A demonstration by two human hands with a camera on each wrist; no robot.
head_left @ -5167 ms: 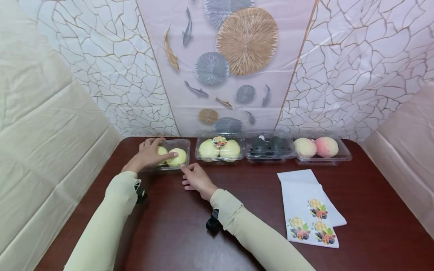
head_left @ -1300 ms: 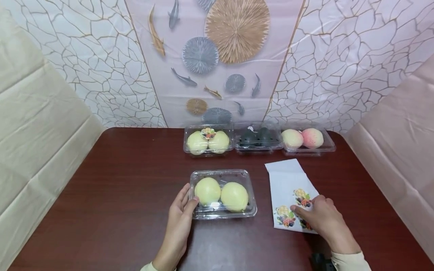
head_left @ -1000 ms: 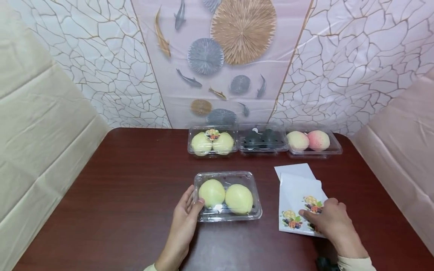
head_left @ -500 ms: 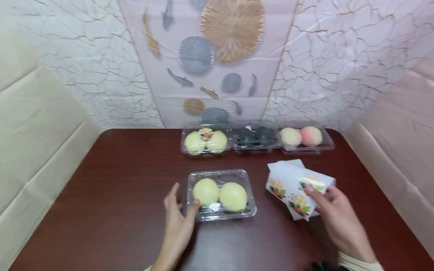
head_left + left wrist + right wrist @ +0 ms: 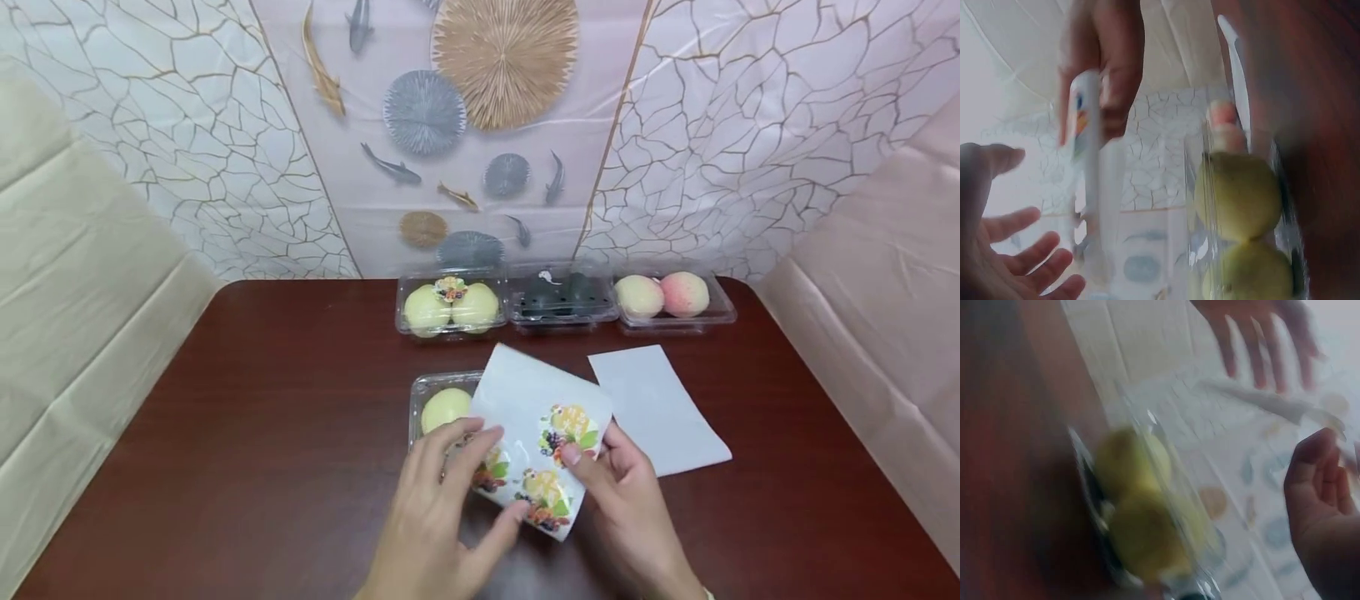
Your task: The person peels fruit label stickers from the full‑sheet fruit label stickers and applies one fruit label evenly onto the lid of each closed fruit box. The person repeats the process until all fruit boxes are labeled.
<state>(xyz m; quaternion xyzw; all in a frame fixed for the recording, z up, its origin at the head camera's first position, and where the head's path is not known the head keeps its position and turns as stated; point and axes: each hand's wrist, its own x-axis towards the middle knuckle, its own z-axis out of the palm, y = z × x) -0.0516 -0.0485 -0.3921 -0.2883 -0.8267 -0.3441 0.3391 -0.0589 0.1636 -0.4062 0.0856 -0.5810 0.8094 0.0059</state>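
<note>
My right hand [image 5: 633, 508] pinches a white sheet of fruit stickers [image 5: 536, 400] between thumb and fingers, in front of my body. It is tilted, with several printed fruit stickers on it. My left hand [image 5: 442, 508] is spread at the sheet's left edge; the left wrist view shows its fingers [image 5: 1041, 256] apart from the sheet. Below the sheet sits a clear plastic clamshell box [image 5: 417, 408] with two yellow-green round fruits; the head view hides its right part behind the sheet. Both fruits [image 5: 1238, 197] show in the left wrist view.
Along the table's back edge stand a stickered clamshell of yellow-green fruits [image 5: 427, 310], a clamshell of dark fruits [image 5: 558, 296] and a clamshell of peaches [image 5: 684, 294]. A blank white sheet [image 5: 660, 408] lies on the dark red table [image 5: 262, 433] at the right.
My right hand took the sticker sheet off the white sheet and carried it left over the clamshell. Earlier, my left hand moved that clamshell from the back left; now it has let go and reached toward the stickers.
</note>
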